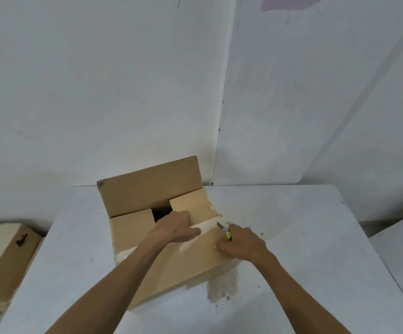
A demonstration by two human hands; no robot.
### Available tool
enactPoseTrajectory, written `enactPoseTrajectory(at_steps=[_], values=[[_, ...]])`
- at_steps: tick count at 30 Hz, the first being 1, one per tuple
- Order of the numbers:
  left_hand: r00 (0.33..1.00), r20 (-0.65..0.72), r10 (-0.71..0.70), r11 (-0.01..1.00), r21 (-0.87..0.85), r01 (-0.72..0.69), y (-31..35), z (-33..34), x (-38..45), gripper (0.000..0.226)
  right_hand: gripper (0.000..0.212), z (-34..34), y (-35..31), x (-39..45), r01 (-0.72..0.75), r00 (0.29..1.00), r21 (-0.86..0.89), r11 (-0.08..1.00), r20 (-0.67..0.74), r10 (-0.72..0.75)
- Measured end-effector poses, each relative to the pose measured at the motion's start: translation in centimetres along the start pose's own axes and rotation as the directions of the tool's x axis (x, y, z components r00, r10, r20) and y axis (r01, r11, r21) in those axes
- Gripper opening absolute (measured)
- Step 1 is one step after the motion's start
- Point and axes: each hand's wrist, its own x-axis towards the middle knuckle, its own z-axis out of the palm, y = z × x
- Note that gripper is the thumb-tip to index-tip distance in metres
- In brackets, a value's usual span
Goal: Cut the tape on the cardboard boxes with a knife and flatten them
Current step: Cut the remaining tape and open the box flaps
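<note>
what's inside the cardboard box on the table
Only a dark gap shows between the two inner flaps of the cardboard box; nothing can be made out in it. The flaps and the left hand cover the rest of the inside.

No readable text, label or number anywhere in view

The one mark that could be print is a dark smudged blotch on the cardboard box (7, 259) lying to the left of the table (316, 237); it is too blurred to make out as letters or a logo, and the faces of the cardboard box on the table (147, 194) show plain brown board with pale tape only
</note>
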Motion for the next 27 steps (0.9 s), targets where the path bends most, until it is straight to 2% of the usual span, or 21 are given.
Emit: enactPoseTrajectory(at_steps=[2,5,6,9,11,16,20,23,27], values=[[0.998,0.03,0.052,0.997,-0.051,-0.051,1.4,0.9,0.4,0.038,0.059,0.3,0.0,-0.3,0.02,0.998,0.042,0.999,0.066,-0.023],[0.985,0.133,0.105,0.99,-0.107,-0.091,2.5,1.9,0.8,0.045,0.034,0.0,1.1,-0.2,-0.028,0.974,0.261,0.965,0.226,-0.033],[0.981,0.149,0.124,0.986,-0.129,-0.105,2.5,2.1,0.8,0.044,0.035,-0.4,1.5,-0.1,-0.067,0.966,0.327,0.943,0.258,-0.021],[0.97,0.169,0.177,0.957,-0.259,-0.129,1.8,2.4,1.0,0.031,0.065,-2.3,2.6,0.0,-0.134,0.966,0.434,0.891,0.259,0.019],[0.966,0.176,0.192,0.937,-0.327,-0.127,1.3,2.6,1.1,0.023,0.064,-3.5,3.1,0.1,-0.138,0.96,0.424,0.895,0.279,0.016],[0.947,0.227,0.227,0.929,-0.342,-0.141,1.0,2.5,0.9,0.017,0.026,-5.3,3.3,0.9,-0.047,0.946,0.295,0.954,0.319,-0.052],[0.936,0.247,0.251,0.933,-0.321,-0.165,0.6,2.2,0.8,0.02,0.019,-5.8,2.9,2.0,0.1,0.935,0.26,0.961,0.305,-0.179],[0.938,0.228,0.263,0.929,-0.322,-0.182,0.4,2.2,0.8,0.023,0.019,-5.5,2.3,2.1,0.212,0.934,0.153,0.965,0.259,-0.247],[0.939,0.219,0.267,0.927,-0.326,-0.187,0.4,2.3,0.6,0.017,0.016,-4.8,1.7,3.0,0.291,0.929,0.061,0.955,0.223,-0.297]])
